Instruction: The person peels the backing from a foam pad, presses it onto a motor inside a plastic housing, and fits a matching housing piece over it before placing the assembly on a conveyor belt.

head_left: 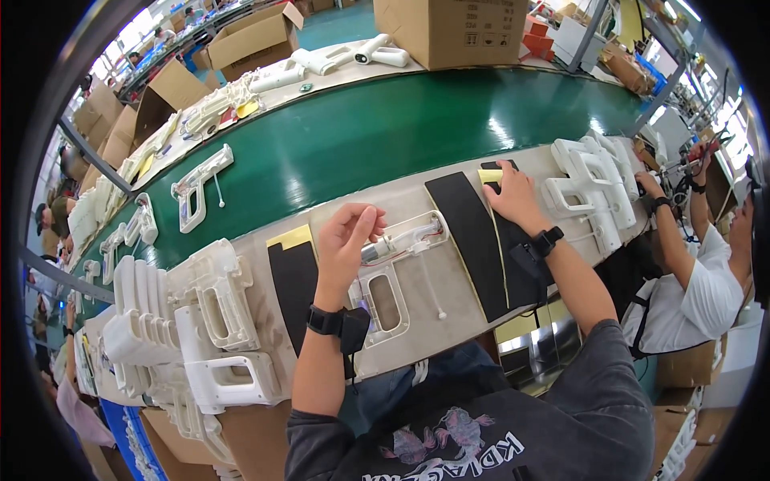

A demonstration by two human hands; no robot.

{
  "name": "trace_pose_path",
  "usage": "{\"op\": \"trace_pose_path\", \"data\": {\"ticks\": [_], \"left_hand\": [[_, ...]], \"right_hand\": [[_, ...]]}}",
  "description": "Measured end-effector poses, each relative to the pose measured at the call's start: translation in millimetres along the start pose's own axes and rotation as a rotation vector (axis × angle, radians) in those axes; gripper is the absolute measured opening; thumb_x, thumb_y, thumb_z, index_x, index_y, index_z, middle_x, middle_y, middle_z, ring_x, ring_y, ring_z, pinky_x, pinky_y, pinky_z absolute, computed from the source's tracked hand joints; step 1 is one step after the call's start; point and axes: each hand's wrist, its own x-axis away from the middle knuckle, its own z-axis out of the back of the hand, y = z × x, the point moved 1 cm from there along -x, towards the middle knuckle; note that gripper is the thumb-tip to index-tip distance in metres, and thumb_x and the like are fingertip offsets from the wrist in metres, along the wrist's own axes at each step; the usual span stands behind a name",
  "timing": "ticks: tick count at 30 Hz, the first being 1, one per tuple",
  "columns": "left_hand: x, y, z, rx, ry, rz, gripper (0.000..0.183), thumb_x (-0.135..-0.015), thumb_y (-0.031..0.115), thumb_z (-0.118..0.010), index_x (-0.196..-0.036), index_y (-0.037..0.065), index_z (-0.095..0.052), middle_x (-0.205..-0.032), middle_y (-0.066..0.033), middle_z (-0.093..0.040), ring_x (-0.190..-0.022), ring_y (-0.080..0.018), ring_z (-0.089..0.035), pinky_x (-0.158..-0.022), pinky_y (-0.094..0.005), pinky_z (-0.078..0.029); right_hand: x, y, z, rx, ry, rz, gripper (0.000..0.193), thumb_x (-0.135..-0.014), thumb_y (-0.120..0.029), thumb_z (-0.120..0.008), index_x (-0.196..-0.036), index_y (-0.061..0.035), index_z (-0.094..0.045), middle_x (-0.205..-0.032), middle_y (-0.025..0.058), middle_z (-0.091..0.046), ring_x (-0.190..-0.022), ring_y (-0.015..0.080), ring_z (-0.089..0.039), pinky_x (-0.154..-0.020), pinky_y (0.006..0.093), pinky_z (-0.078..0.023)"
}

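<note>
My left hand (347, 243) is raised over a white plastic housing half (383, 276), its thumb and fingers curled together. Whatever it pinches, if anything, is too small to make out. The housing has a looped handle and lies with its inside up. Within it sit a silvery cylindrical part, a clear tube and thin wires; a thin white rod with a round tip (434, 289) extends from it. My right hand (513, 196) rests, fingers apart, at the far end of a black strip with yellow backing (513, 248). Beside that strip lies another wide black strip (464, 240).
Left of me are stacked white housings (228, 321) and a black strip with a yellow end (290, 276). More housings (589, 184) are piled at right, near a co-worker (698, 289). Beyond the bench, a green conveyor belt (337, 152) carries housings; a cardboard box (449, 32) stands behind it.
</note>
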Motion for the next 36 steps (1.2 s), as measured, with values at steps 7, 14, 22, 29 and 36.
{"op": "trace_pose_path", "data": {"ticks": [7,14,22,29,36], "left_hand": [[9,13,-13,0.343,-0.330,0.181,0.033,-0.102,0.016,-0.063,-0.130,0.000,-0.057,-0.120,-0.0125,-0.066,-0.113,-0.0198,-0.063,-0.098,-0.0351,-0.050],[48,16,-69,0.258,-0.765,0.113,0.074,-0.091,0.027,-0.079,-0.147,0.000,-0.038,-0.135,-0.0137,-0.056,-0.123,-0.0220,-0.058,-0.107,-0.0356,-0.047],[53,4,-74,0.005,-0.645,0.226,0.049,-0.094,0.024,-0.065,-0.129,-0.003,-0.046,-0.100,-0.0143,-0.066,-0.089,-0.0206,-0.068,-0.080,-0.0344,-0.055],[45,3,-70,0.034,-0.690,0.137,0.040,-0.087,0.017,-0.062,-0.119,-0.003,-0.052,-0.085,-0.0172,-0.065,-0.073,-0.0275,-0.062,-0.068,-0.0388,-0.050],[37,6,-58,-0.072,-0.857,0.244,0.042,-0.095,0.017,-0.063,-0.132,-0.001,-0.054,-0.105,-0.0123,-0.069,-0.087,-0.0191,-0.066,-0.081,-0.0338,-0.053]], "right_hand": [[20,-67,109,-0.323,0.006,-0.009,0.042,-0.081,-0.018,-0.073,-0.117,-0.0053,-0.056,-0.073,0.0049,-0.055,-0.069,0.0187,-0.057,-0.066,0.0327,-0.047],[79,-168,171,-0.388,-0.098,0.332,0.041,-0.078,-0.011,-0.075,-0.113,-0.0072,-0.055,-0.084,0.0040,-0.053,-0.080,0.0201,-0.050,-0.075,0.0331,-0.045],[52,-169,144,-0.712,-0.525,0.234,0.034,-0.083,-0.009,-0.071,-0.110,-0.0034,-0.051,-0.081,-0.0005,-0.054,-0.074,0.0079,-0.047,-0.067,0.0241,-0.041],[32,-138,132,-0.979,-0.877,0.018,0.031,-0.085,-0.010,-0.069,-0.109,-0.0089,-0.049,-0.093,0.0007,-0.062,-0.083,0.0057,-0.054,-0.074,0.0203,-0.041],[22,-103,117,-1.324,-0.986,-0.098,0.036,-0.081,-0.023,-0.068,-0.110,-0.0092,-0.052,-0.099,0.0034,-0.062,-0.087,0.0085,-0.056,-0.076,0.0234,-0.043]]}}
